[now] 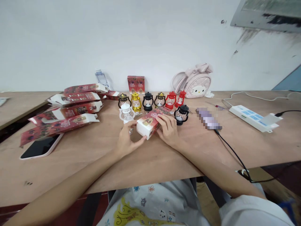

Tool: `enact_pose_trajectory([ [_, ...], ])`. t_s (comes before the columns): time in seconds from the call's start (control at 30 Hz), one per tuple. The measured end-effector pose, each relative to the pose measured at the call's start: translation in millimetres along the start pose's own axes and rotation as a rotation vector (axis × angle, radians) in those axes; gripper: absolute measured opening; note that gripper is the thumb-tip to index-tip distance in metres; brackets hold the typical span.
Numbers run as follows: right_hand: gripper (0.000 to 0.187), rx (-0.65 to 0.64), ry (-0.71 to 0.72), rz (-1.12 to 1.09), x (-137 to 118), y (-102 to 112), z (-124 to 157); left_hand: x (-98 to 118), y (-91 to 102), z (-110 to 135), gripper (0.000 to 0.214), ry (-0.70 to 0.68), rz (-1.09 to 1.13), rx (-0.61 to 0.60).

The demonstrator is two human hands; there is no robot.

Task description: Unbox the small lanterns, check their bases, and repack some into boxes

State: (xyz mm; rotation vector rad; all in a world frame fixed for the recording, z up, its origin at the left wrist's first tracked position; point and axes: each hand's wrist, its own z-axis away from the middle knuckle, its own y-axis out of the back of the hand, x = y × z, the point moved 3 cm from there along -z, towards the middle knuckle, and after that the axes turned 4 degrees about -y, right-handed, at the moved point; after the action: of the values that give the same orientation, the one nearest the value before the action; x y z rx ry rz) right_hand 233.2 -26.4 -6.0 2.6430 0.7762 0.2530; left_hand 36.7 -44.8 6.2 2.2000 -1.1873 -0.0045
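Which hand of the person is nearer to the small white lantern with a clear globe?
Left. The left hand is just in front of the white lantern; the right hand is farther right, on the red-and-white cardboard box.

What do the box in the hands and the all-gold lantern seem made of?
Box: probably smooth printed cardboard, judging by its flat panels and straight folded edges. All-gold lantern: likely plastic with a shiny metallic finish, given its bright highlights, though metal is possible.
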Motion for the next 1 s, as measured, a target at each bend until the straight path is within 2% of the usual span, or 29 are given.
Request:
enact_pose_trajectory([
  [0.23,0.043,0.015,0.012,0.035,0.3,-0.4,-0.5,-3.0,-3.4,3.1,0.056,0.042,0.014,0.015],
  [0.47,0.042,-0.007,0.014,0.037,1.0,-2.7,0.7,-7.0,-6.6,2.4,0.054,0.134,0.142,-0.029],
  [0.7,0.044,-0.03,-0.021,0.039,4.0,-5.7,2.4,-1.3,-3.0,1.7,0.066,0.013,0.228,-0.072],
  [1.0,0.049,-0.051,0.045,0.062,-1.9,-0.7,1.7,-3.4,-2.6,-3.6,0.035,0.085,0.113,-0.083],
])
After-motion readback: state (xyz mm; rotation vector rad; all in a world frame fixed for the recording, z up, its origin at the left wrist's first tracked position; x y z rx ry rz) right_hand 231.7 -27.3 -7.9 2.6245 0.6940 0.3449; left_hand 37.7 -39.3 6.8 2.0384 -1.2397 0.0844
